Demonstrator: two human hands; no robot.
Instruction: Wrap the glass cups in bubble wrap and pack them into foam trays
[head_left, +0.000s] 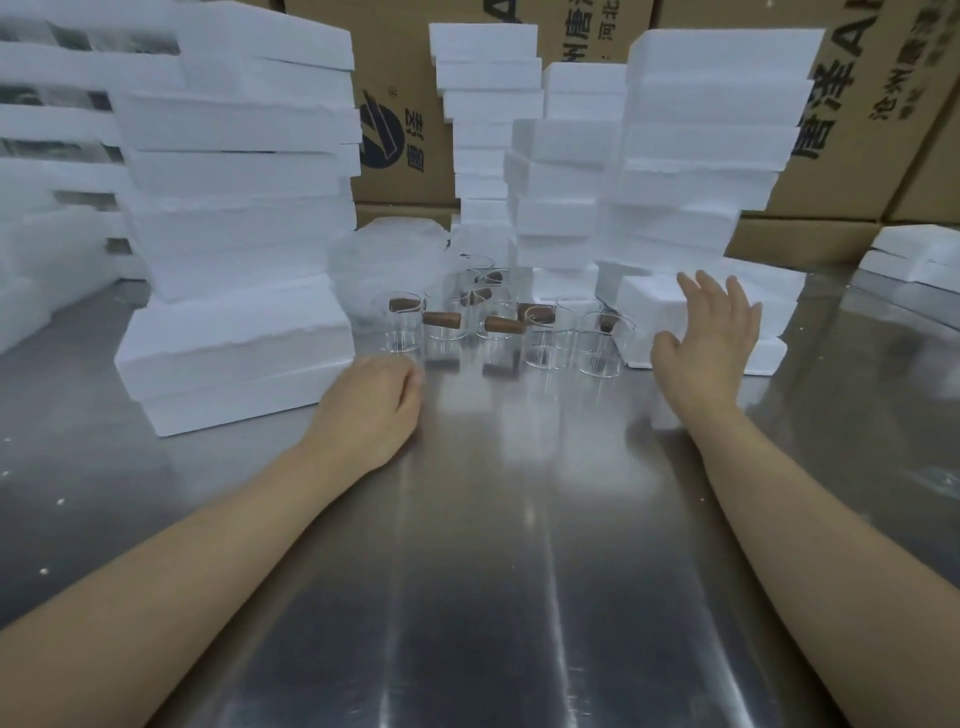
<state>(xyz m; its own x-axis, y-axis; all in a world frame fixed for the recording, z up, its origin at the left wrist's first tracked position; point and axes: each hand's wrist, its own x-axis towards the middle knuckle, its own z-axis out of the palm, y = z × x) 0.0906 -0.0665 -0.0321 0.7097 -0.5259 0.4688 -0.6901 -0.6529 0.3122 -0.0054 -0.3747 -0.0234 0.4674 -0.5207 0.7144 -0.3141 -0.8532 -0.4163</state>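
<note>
Standing in a loose cluster at the far middle of a steel table (493, 519), a group of clear glass cups (540, 338) with brown wooden handles (441, 319) is seen upright and unwrapped. A mound of bubble wrap (389, 260) is heaped just behind the cups, to their left. White foam trays are piled on both sides: a tall stack (239, 208) is set to the left of the cups, and a second tall stack (711, 145) rises to the right, with a narrower column (488, 104) between them at the back. A low foam tray (654, 306) lies at the foot of the right stack, just beside the nearest cup.

The right hand (711, 338) is raised over that low tray with fingers spread and straight, nothing being held; whether it touches the foam cannot be told. The left hand (369, 405) is rested on the table in front of the leftmost cup, its fingers curled under; nothing can be seen held in it.

Printed cardboard cartons (405, 130) are stacked behind the foam, and more foam pieces (914, 254) are laid at the far right edge.
</note>
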